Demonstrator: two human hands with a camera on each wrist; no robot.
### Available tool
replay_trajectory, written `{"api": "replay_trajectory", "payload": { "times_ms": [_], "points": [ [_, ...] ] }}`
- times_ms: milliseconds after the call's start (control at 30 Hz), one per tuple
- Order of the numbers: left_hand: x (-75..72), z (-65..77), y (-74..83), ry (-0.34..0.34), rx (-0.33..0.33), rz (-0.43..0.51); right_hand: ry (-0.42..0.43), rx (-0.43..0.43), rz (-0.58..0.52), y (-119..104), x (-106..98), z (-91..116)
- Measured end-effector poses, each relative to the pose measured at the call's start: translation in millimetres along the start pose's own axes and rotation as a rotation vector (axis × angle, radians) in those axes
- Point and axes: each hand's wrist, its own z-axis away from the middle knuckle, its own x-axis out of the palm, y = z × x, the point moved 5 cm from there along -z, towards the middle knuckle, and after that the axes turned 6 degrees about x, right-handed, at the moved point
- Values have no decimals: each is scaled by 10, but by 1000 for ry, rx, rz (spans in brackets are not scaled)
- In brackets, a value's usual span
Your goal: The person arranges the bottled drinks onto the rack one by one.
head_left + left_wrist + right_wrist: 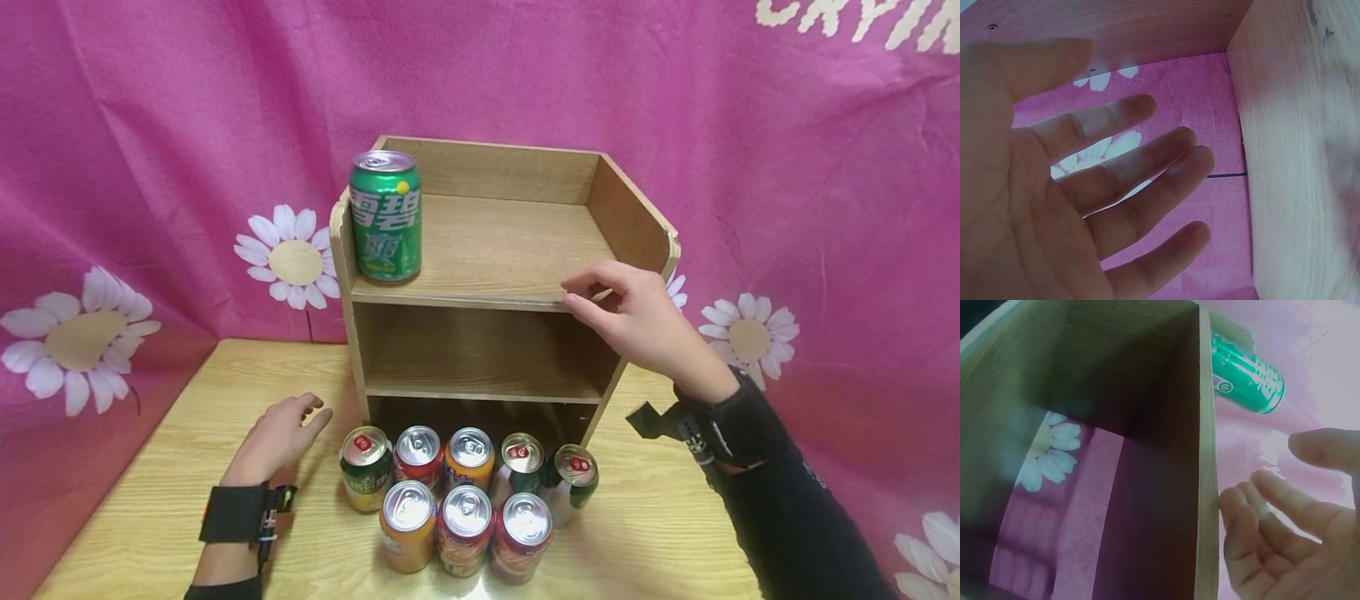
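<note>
A green soda can (386,218) with white Chinese lettering stands upright at the left front of the wooden shelf unit's (480,304) top board. My right hand (637,312) hovers at that board's front edge on the right side, fingers loosely bent and nothing between them. In the right wrist view, the same can (1249,378) lies beyond the fingertips. Low on the left, my left hand (277,437) is over the table beside a green-and-gold can (366,471), empty, with its fingers spread in the left wrist view.
Several more cans stand upright in two rows before the unit, among them an orange can (408,529) and a red can (519,542). Raised side and back walls (633,208) frame the top board. A pink daisy-patterned cloth (480,75) hangs behind the wooden table (660,517).
</note>
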Motion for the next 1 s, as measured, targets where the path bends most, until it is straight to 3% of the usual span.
{"api": "replay_trajectory", "payload": {
  "times_ms": [167,400,600,767,900,1000],
  "points": [
    [-2,16,1,-4,-4,-2,7,-70,2,71,-30,272],
    [-9,37,-28,-5,-26,0,-138,-30,126,393,-32,675],
    [-12,86,-44,-5,-28,-18,-158,96,151,740,7,943],
    [-5,111,-64,4,2,-17,-208,270,155,1060,116,1120],
    [2,87,-57,3,33,43,-222,378,143,1288,248,1228],
    [26,57,-29,-32,72,151,-213,429,111,1418,325,1303]
  ]
}}
